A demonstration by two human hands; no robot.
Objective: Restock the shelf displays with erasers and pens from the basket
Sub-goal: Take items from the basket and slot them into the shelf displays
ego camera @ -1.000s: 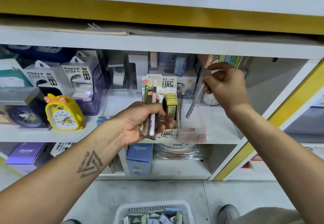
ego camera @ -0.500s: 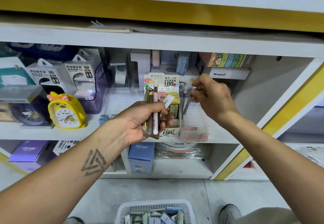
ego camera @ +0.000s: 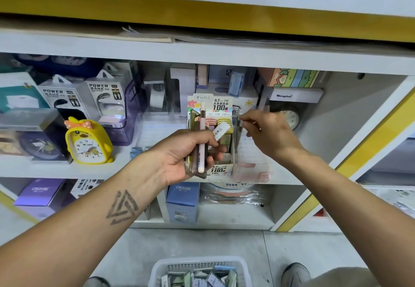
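My left hand (ego camera: 179,154) grips a bunch of pens (ego camera: 202,127), one white and the others brown, upright in front of the middle shelf. A white eraser (ego camera: 221,131) with a barcode is held against them. My right hand (ego camera: 269,134) is to the right and pinches the top of a clear grey pen (ego camera: 238,127). That pen stands in a transparent holder (ego camera: 253,170) on the shelf, next to the pencil-lead display box (ego camera: 221,107). The white basket (ego camera: 199,266) with several packaged items sits on the floor below.
A yellow duck clock (ego camera: 86,143) and power bank boxes (ego camera: 105,98) fill the shelf's left part. A round clock (ego camera: 290,118) and a white box (ego camera: 296,95) stand behind my right hand. Blue and purple boxes occupy the lower shelf. My shoe (ego camera: 296,273) is by the basket.
My right hand has come down and leftward from the shelf's upper right, bringing the clear grey pen into the transparent holder. My left hand has stayed in place with its pens.
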